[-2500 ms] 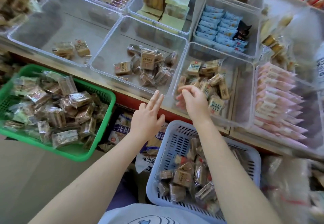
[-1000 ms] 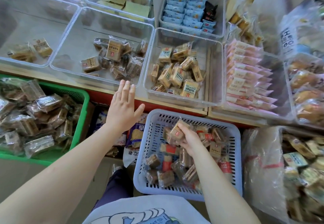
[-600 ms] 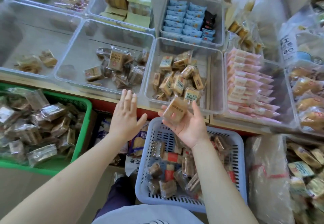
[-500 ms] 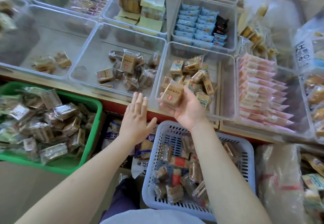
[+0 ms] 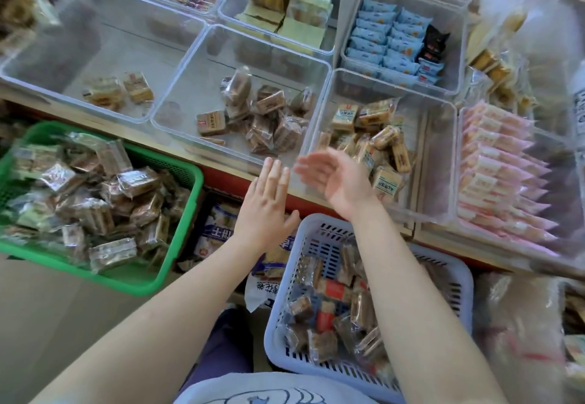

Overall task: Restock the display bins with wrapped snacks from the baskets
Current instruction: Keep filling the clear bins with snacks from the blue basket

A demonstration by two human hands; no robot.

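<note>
My right hand [image 5: 338, 179] is open, palm up and blurred, at the front wall of the clear bin [image 5: 438, 137] that holds tan wrapped snacks [image 5: 376, 137]; it holds nothing. Just to its left, my left hand [image 5: 266, 207] hovers flat with straight fingers over the shelf edge. Below my right forearm stands the blue basket [image 5: 280, 318] with mixed wrapped snacks. A green basket [image 5: 190, 210] full of wrapped snacks sits at the left. The middle clear bin [image 5: 196, 80] holds brown wrapped snacks [image 5: 266, 118].
The left clear bin [image 5: 79, 55] holds only a few snacks. Farther right are a bin of pink packs [image 5: 497, 175] and, behind, a bin of blue packs [image 5: 386, 42]. Bagged goods [image 5: 218, 229] lie under the shelf, and a plastic sack [image 5: 519, 324] is at right.
My right hand took a tan snack from the blue basket, lifted it to the bins and has let it go; the hand is now empty. My left hand stayed hovering flat.
</note>
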